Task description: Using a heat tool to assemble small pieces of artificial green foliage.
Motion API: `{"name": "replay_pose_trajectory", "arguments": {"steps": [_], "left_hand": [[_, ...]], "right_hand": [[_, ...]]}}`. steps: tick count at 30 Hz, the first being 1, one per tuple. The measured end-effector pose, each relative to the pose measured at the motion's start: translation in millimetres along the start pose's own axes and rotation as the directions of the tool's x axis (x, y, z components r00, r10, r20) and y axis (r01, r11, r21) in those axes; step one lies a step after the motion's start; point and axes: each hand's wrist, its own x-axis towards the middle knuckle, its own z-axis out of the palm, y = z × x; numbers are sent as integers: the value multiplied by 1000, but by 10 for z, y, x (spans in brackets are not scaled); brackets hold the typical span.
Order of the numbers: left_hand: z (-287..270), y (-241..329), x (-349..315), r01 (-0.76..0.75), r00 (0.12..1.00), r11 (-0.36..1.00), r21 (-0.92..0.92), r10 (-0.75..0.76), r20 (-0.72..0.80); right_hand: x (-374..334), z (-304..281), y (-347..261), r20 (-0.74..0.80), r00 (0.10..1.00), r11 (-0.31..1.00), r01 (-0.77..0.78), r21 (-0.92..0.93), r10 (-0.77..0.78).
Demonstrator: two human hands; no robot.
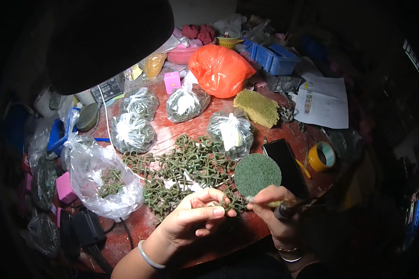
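While the left hand pinches one small green looped piece between thumb and fingertips at the near edge of the pile of like pieces on the red table, the right hand is closed round a dark-handled tool beside it. Judging by its thin loops, the piece looks light, bendy and apt to snag its neighbours; gripping it by one loop seems safest.

I think this is a small home workshop: a round red table crowded with tied plastic bags of little green parts, tape roll, blue bins.
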Motion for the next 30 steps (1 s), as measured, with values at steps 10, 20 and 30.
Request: {"name": "replay_pose_trajectory", "arguments": {"steps": [10,20,30], "left_hand": [[31,-28,25,-100,973,995,24,103,-207],[6,-26,38,-94,969,995,-24,86,-232],[-15,4,51,-87,969,994,-65,70,-237]], "right_hand": [[-12,-9,-70,-127,967,975,-220,21,221],[-35,-54,-52,-88,994,995,-74,-73,68],[-282,-552,-113,-8,996,640,52,-766,-90]]}}
